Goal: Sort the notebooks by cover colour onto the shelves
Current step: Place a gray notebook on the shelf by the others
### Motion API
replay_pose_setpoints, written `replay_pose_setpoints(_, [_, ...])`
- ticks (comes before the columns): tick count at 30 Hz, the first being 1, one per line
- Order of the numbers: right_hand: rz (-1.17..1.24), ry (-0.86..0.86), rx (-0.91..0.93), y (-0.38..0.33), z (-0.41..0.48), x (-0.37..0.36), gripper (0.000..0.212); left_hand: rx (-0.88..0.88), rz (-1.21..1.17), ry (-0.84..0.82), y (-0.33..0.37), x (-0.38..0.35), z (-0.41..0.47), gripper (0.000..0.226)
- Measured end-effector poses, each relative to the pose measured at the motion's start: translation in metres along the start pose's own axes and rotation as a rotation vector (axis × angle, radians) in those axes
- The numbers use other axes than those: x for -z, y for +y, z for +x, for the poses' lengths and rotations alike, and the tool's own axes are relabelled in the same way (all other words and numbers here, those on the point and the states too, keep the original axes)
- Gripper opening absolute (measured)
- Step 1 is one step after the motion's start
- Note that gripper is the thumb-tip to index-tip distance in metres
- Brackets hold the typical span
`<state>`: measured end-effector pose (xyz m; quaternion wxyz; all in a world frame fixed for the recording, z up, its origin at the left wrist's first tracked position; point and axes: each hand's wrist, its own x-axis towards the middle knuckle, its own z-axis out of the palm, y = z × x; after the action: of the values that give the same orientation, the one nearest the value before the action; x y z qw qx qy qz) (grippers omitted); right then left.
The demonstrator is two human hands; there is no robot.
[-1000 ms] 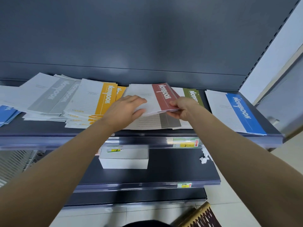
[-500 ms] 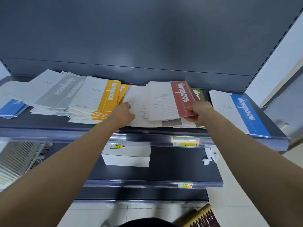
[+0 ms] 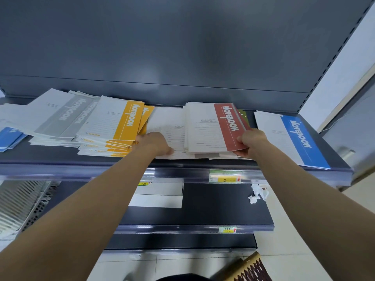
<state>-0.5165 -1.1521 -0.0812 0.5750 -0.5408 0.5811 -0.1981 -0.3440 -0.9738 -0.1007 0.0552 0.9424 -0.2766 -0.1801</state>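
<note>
Currently: your right hand (image 3: 251, 141) pinches the near right corner of the red notebook stack (image 3: 227, 126), thumb on top. The stack sits mid-shelf on the top shelf (image 3: 60, 157), partly over a lined white notebook (image 3: 168, 136).

Your left hand (image 3: 155, 144) lies on that white notebook at the stack's 8 o'clock. I cannot tell whether its fingers hook the edge or only press.

Neighbours from the red stack:
- yellow notebook pile (image 3: 127, 118) at 9 o'clock
- grey notebooks (image 3: 67, 112) beyond the yellow pile
- green notebook (image 3: 242, 114) peeking out at 1 o'clock, underneath
- blue notebook (image 3: 300, 136) at 3 o'clock

Risks, as judged from this view:
1. You hold several books by one corner. They will likely fan or slip if lifted this way, and the lower ones are the ones that drop.
2. The green notebook and a grey-strip notebook (image 3: 207, 155) lie under the red stack. Dragging the stack may pull them along and mix the colours.
3. The near edges of the red stack and the white notebook are close to the shelf lip at 6 o'clock. A pull towards you could tip them onto the lower shelf (image 3: 223, 205).
4. The yellow pile is already splayed at its near end, and your left forearm passes just beside it. A sideways move could nudge it further out.

Suggested: support the stack from below before moving it.
</note>
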Motion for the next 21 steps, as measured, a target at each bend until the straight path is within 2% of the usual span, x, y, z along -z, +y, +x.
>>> replay_pose_setpoints(2, [-0.003,0.007,0.000,-0.001,0.001,-0.002,0.027,0.003,-0.024,-0.010,0.000,0.008,-0.002,0.045])
replay_pose_setpoints(5, [-0.034,0.016,0.017,-0.005,0.003,-0.005,0.028,-0.044,-0.124,-0.055,0.005,0.013,-0.007,0.049])
replay_pose_setpoints(10, [-0.068,0.041,0.039,-0.014,0.008,-0.005,0.024,-0.055,0.008,-0.075,0.010,-0.003,-0.012,0.041])
replay_pose_setpoints(15, [-0.080,0.067,0.050,-0.015,0.011,-0.002,0.025,-0.095,-0.143,-0.072,0.014,0.000,-0.016,0.032])
replay_pose_setpoints(21, [-0.087,0.069,0.065,-0.016,0.013,0.009,0.025,-0.080,-0.309,-0.017,0.023,-0.002,-0.021,0.036])
